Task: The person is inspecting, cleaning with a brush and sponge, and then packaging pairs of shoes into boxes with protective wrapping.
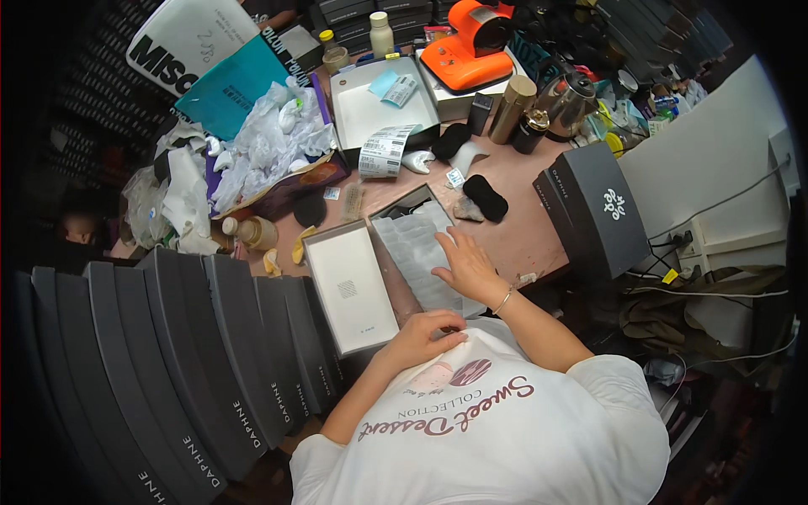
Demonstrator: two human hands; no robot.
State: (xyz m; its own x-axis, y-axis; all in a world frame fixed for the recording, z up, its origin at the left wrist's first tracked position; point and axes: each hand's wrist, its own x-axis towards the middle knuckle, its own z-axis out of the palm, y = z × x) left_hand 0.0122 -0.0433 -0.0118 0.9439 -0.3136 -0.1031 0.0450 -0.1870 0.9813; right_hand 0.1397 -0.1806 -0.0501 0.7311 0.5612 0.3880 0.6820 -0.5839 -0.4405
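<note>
Smoothing seems our step: our right hand (pixel 468 269) lies spread on the pale paper (pixel 412 252) in the box (pixel 397 203), near on the desk (pixel 532 236); our left hand's (pixel 425 337) grip we cannot tell. Next move needs gentle pressing.

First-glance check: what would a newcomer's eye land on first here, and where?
Probably the bright orange device at the top of the view, on a white box at the far side of the table. Next, likely the row of dark grey boxes filling the lower left, then the right hand spread over pale tissue paper near the centre.
</note>
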